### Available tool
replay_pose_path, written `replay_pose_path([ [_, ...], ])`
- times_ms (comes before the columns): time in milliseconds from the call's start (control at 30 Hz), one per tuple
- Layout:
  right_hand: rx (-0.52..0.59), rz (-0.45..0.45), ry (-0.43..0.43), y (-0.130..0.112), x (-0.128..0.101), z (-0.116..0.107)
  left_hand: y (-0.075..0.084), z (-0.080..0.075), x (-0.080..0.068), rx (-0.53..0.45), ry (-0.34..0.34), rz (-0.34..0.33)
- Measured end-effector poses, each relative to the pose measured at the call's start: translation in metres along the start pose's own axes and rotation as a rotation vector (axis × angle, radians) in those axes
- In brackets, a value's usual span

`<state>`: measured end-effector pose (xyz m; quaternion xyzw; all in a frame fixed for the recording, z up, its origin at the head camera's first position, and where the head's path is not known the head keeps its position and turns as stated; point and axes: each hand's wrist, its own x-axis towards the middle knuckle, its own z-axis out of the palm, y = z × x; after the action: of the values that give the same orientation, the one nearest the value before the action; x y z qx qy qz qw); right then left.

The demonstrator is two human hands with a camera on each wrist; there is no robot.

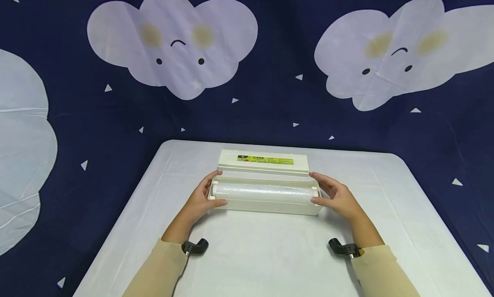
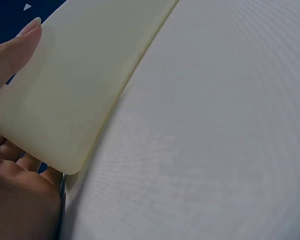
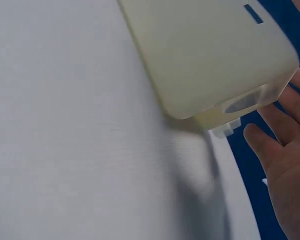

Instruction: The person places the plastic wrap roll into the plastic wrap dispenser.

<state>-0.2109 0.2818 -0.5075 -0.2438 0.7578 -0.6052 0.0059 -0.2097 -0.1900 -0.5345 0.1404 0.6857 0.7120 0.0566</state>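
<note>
Beige sleeves (image 1: 158,267) nearest, black wrist devices (image 1: 196,246) at both cuffs. Left hand (image 1: 202,198) on left end of the open cream box (image 1: 266,207): thumb at the front edge, other fingers round to the back corner, clamped on the box. Right hand (image 1: 337,196) mirrors it at the right end: thumb at front edge, fingers reaching back along the end wall, so clamped too; pressure can't be told. Right fingertips close to the lid corner, touching or not unclear. Box sits mid-desk (image 1: 266,254), long side toward the person, clear film roll (image 1: 266,193) lying lengthwise inside. Step in hand looks like steadying or placing the box. To do it well: hold both ends evenly, keep it level so the roll doesn't shift, press lightly as the walls look thin, keep thumbs off the film, and don't knock the lid with the right fingertips. Lid (image 1: 266,168) just behind the box, yellow-green label (image 1: 265,160) up. Farthest: dark blue cloth (image 1: 278,121), printed clouds (image 1: 173,27).
</note>
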Motion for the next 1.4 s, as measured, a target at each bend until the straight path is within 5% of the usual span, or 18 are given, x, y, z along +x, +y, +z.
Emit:
replay_pose_path([
  [400,0.22,0.01,0.01,0.019,-0.01,0.01,0.0,0.001,-0.001,-0.016,0.006,-0.008],
  [867,0.309,0.01,0.004,0.021,-0.015,0.014,0.001,0.001,-0.001,-0.013,0.007,-0.012],
  [1400,0.274,0.045,0.018,0.02,-0.017,0.015,0.001,0.001,-0.001,-0.017,0.001,0.002],
])
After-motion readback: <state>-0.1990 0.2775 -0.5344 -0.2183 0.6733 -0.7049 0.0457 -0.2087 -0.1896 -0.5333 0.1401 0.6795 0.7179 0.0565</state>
